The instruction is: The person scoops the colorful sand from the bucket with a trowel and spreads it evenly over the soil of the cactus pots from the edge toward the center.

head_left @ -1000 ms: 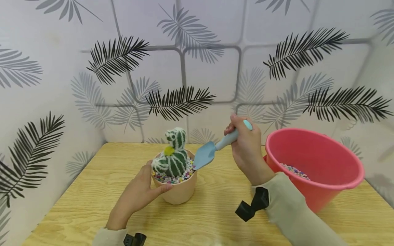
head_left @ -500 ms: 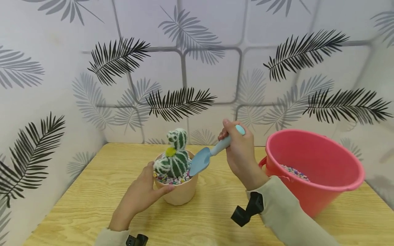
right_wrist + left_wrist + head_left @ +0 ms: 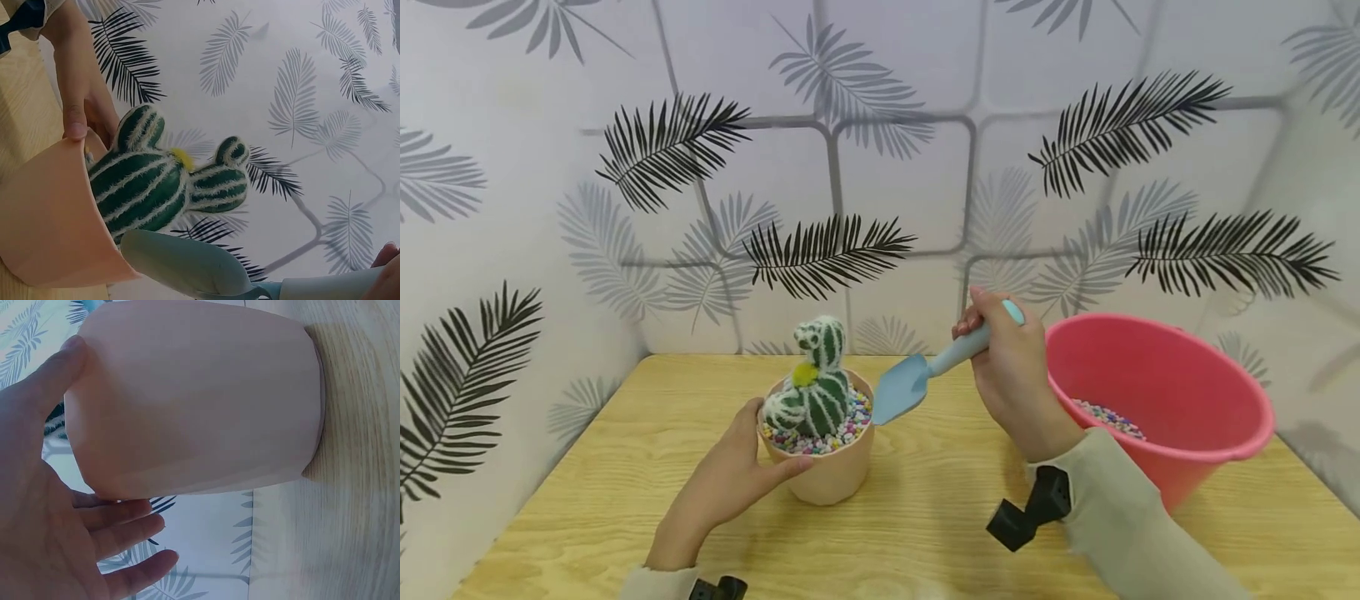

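A peach flowerpot [image 3: 831, 477] stands upright on the table, filled with multicoloured pebbles [image 3: 850, 429] around a green cactus [image 3: 827, 406] with white stripes and a yellow flower. My left hand [image 3: 727, 483] holds the pot at its left rim, thumb at the front and fingers around the far side. In the left wrist view several fingers [image 3: 134, 575] stick out past the pot wall. A light blue hand trowel [image 3: 901, 390] is gripped by its handle in my right hand [image 3: 1011, 375]. Its blade carries no visible pebbles, and its tip is right at the pot's right rim.
On the right a large pink bucket [image 3: 1195, 467] holds more small pebbles [image 3: 1108, 419] at its bottom. The wooden table [image 3: 940, 500] ends against a wall [image 3: 910, 192] printed with leaves. Both wrists carry black cameras [image 3: 1030, 508].
The trowel dipped left and down over the pebbles inside the pot, then drew back right to the rim. My left hand has stayed on the pot.
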{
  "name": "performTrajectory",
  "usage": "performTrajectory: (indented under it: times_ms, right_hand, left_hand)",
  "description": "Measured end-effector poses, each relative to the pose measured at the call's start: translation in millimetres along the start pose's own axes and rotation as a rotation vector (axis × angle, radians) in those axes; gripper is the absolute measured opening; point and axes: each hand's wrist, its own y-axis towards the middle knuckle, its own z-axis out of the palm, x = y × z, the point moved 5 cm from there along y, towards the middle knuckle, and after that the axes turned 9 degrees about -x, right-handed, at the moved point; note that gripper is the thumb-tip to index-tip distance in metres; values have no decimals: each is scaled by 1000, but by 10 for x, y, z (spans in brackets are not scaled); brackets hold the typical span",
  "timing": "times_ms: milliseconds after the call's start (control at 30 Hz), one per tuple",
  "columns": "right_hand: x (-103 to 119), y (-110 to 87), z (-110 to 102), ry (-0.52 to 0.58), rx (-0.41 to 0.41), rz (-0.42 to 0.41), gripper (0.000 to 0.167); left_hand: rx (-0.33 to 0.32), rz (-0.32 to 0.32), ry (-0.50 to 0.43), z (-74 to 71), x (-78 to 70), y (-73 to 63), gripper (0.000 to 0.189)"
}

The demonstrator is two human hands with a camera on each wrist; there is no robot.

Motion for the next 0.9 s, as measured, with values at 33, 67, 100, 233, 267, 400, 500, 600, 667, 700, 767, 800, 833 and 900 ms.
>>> performTrajectory:
  times_ms: [33,67,100,233,267,400,500,600,667,700,767,800,833,900]
  right_hand:
    - [16,5,-20,5,-2,2,33]
    - [32,11,-40,10,-3,0,32]
    - [49,15,-58,15,-3,1,32]
    - [128,31,-128,20,-6,13,33]
    - [153,36,-145,18,-5,10,33]
    - [268,64,-232,51,-12,-4,32]
    - [354,97,-322,118,-16,-4,32]
    - [428,131,-434,197,-18,6,31]
    - [475,155,-508,240,-14,9,29]
    - [501,168,-545,252,-11,7,29]
    - [555,196,-620,261,-11,-9,27]
    - [585,210,-654,260,-11,-20,26]
    - [615,222,-689,264,-11,-28,25]
    - [674,247,-755,283,-15,-36,23]
  left_hand:
    - [9,1,-24,4,10,-4,101]
    - [17,1,-46,8,20,-7,100]
    - [25,4,-67,12,27,-9,99]
    - [40,19,-109,19,50,-10,96]
    - [40,22,-115,16,52,-8,96]
    - [38,33,-135,10,61,2,97]
    - [34,42,-138,0,60,13,95]
    - [32,49,-129,-9,55,16,95]
    - [34,51,-125,-13,50,16,95]
    - [36,50,-126,-12,48,16,95]
    - [42,47,-123,-7,46,14,95]
    - [44,45,-123,-2,49,14,95]
    - [45,43,-121,2,52,14,96]
    - [48,37,-116,6,62,11,96]
